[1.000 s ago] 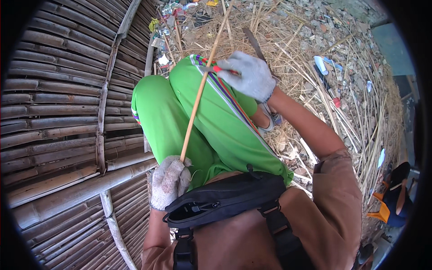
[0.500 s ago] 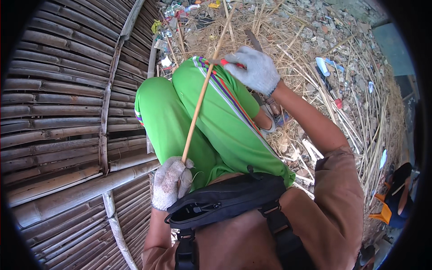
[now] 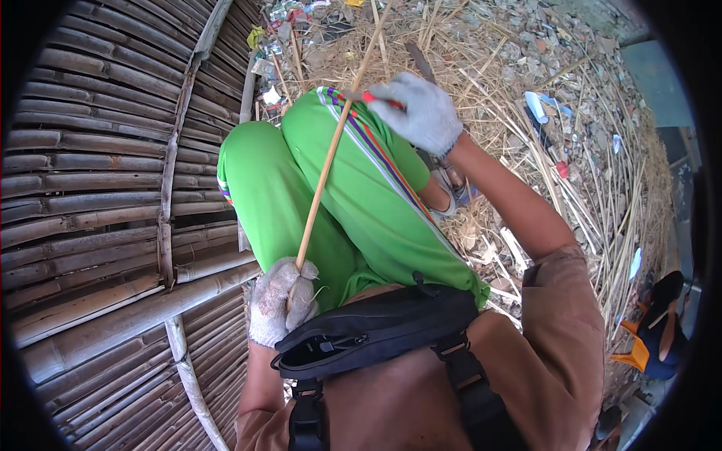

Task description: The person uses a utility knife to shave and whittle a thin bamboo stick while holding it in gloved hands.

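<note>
A long, thin bamboo strip slants from my lap up past my raised knee. My left hand, in a soiled white knit glove, is closed around its lower end beside the black waist bag. In a similar glove, my right hand grips a red-handled knife above the knee. The knife's short blade lies against or just over the strip; exact contact is too small to tell. Green trousers with striped sides cover my bent legs under the strip.
At the left stands a bamboo slat wall with a pole frame. Straw, bamboo shavings and litter cover the ground ahead and to the right. A dark flat blade-like piece lies beyond my right hand. An orange and dark object sits at the far right.
Both hands have shifted slightly left, the right one also a little upward. The strip moved with them, and the view tilted a bit. Both grips look the same.
</note>
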`<state>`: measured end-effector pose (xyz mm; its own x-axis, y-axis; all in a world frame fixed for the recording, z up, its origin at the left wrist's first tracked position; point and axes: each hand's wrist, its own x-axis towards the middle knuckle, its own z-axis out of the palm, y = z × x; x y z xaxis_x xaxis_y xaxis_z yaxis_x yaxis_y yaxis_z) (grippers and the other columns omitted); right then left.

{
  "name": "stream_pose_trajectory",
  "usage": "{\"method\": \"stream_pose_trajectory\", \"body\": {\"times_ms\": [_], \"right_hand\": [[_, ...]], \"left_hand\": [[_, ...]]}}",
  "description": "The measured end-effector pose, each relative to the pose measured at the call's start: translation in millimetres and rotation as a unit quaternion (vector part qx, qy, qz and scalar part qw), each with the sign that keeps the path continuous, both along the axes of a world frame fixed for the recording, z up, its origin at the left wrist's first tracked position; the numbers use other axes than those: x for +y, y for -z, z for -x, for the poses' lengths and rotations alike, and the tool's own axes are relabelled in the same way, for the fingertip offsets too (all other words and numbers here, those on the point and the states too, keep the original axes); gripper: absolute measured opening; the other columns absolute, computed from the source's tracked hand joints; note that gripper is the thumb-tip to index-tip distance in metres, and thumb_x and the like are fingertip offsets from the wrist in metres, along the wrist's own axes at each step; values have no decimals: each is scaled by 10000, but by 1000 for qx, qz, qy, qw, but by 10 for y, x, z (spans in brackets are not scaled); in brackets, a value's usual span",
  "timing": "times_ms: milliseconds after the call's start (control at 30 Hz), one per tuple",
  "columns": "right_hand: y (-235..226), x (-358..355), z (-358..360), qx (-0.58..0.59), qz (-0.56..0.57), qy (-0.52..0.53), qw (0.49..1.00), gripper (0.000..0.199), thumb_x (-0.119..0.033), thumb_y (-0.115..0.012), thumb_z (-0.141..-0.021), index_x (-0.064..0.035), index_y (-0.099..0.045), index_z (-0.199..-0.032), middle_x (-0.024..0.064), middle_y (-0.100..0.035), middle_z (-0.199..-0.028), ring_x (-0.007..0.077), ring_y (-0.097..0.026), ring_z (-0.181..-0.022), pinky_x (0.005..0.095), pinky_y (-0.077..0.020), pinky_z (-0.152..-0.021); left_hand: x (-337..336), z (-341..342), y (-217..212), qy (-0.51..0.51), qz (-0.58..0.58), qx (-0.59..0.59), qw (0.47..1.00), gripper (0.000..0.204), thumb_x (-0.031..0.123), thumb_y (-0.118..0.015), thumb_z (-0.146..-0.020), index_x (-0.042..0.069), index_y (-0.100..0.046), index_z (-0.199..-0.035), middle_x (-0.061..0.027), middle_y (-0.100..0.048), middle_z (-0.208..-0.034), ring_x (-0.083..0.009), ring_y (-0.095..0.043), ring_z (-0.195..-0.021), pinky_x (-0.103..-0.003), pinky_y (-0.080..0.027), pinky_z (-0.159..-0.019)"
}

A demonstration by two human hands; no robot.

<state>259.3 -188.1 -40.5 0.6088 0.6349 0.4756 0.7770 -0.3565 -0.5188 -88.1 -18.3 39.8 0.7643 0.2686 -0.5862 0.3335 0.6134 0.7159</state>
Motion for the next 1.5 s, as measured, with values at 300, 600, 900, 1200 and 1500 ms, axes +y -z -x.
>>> {"method": "stream_pose_trajectory", "body": {"times_ms": [300, 600, 900, 1200, 1500], "right_hand": [[-78, 42, 198, -20, -2, -64, 998, 245, -352, -769, -962, -186, -818, -1136, 49, -757, -1036, 280, -762, -853, 397, -619, -745], [-159, 1, 305, -58, 1, -59, 997, 255, -371, -782, -946, -183, -821, -1114, 62, -736, -988, 284, -753, -825, 401, -612, -707], [-218, -7, 438, -71, 11, -81, 994, 240, -375, -792, -927, -208, -818, -1098, 62, -733, -959, 290, -752, -818, 413, -606, -675], [-185, 18, 290, -50, 27, -75, 996, 284, -459, -698, -990, -208, -817, -1051, 44, -691, -927, 276, -736, -823, 423, -608, -696], [-85, 27, 202, -64, 8, -31, 997, 280, -431, -745, -970, -210, -823, -1123, 48, -745, -981, 281, -744, -803, 404, -609, -671]], "left_hand": [[112, 32, 165, -12, 154, -56, 986, 349, 310, -546, -1144, -26, -634, -1174, 14, -490, -599, -70, -352, -368, -248, -289, -367], [49, -91, 88, -2, 106, -56, 993, 345, 312, -521, -1161, -13, -637, -1173, 40, -485, -613, -61, -352, -380, -238, -281, -378], [1, -113, 58, -6, 65, -37, 997, 335, 309, -520, -1160, -5, -634, -1174, 32, -491, -610, -72, -342, -377, -259, -273, -392], [6, -116, 11, 1, 41, -26, 999, 332, 307, -527, -1158, -6, -636, -1175, 32, -503, -613, -71, -350, -378, -254, -277, -400], [65, -31, 44, -16, 87, -32, 996, 329, 303, -533, -1155, -10, -636, -1164, 35, -496, -596, -68, -356, -372, -250, -273, -388]]}}
